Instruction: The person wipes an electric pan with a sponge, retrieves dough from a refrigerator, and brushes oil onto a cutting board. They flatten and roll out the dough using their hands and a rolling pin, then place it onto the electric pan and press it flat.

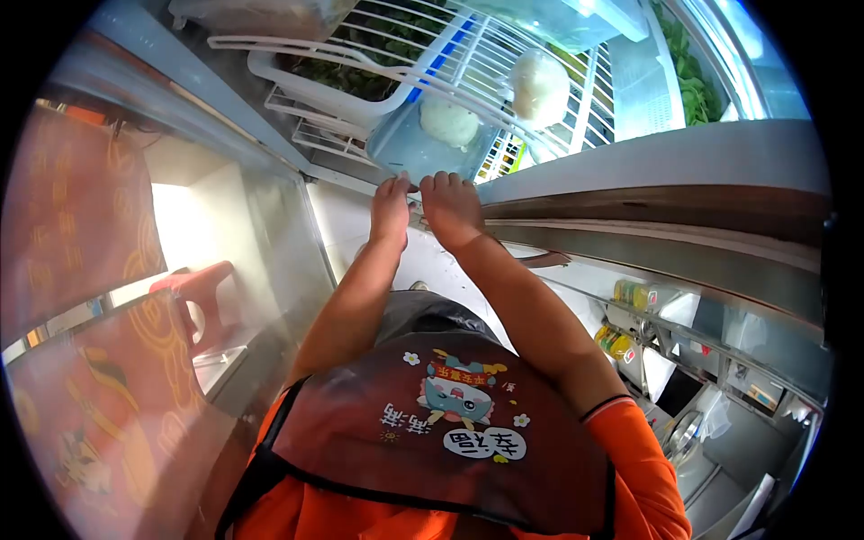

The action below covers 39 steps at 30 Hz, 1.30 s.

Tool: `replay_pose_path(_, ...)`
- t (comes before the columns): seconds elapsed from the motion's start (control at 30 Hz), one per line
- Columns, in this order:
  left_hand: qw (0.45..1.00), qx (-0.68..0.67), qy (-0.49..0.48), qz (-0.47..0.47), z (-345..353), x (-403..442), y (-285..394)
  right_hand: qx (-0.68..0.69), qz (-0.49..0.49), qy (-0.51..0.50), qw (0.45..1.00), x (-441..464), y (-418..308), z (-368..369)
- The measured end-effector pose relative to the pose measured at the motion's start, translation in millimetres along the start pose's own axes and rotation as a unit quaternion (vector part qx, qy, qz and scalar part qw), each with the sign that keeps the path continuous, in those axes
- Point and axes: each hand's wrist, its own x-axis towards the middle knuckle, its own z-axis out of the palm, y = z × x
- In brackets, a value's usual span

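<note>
My left hand [391, 209] and my right hand [451, 210] are side by side at the front of an open fridge. Their fingers curl over the near edge of a translucent bluish plastic bin [405, 144] low in the fridge. Inside the bin sits a round white lump [448, 123], perhaps wrapped; I cannot make out what it is. Above the bin, a wire shelf [477, 85] carries a white tub [270, 65] of dark leafy greens [346, 67] and a pale round item in clear wrap [538, 87].
The fridge's wide metal frame [666, 157] runs along the right. A glass door [288, 225] stands at the left, with a red stool [200, 297] beyond it. On the lower right are metal shelves [693, 337] with yellow-liquid bottles [615, 344].
</note>
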Motion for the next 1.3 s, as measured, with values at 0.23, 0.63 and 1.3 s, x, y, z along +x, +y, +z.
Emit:
replay_pose_path(0.23, 0.991, -0.086, -0.099, 0.028, -1.9, -6.2, -12.4, 0.039, -0.038, -0.018, 0.998, 8.4, 13.3, -9.2)
replay_pose_path(0.63, 0.954, -0.177, -0.238, 0.04, 12.7, -4.8, -5.4, 0.144, 0.007, -0.051, 0.988, 23.3, 25.3, -36.8)
replay_pose_path(1.3, 0.967, -0.151, -0.206, -0.008, 38.1, -10.3, -6.0, 0.019, -0.019, -0.072, 0.997, 24.0, 26.5, -66.5)
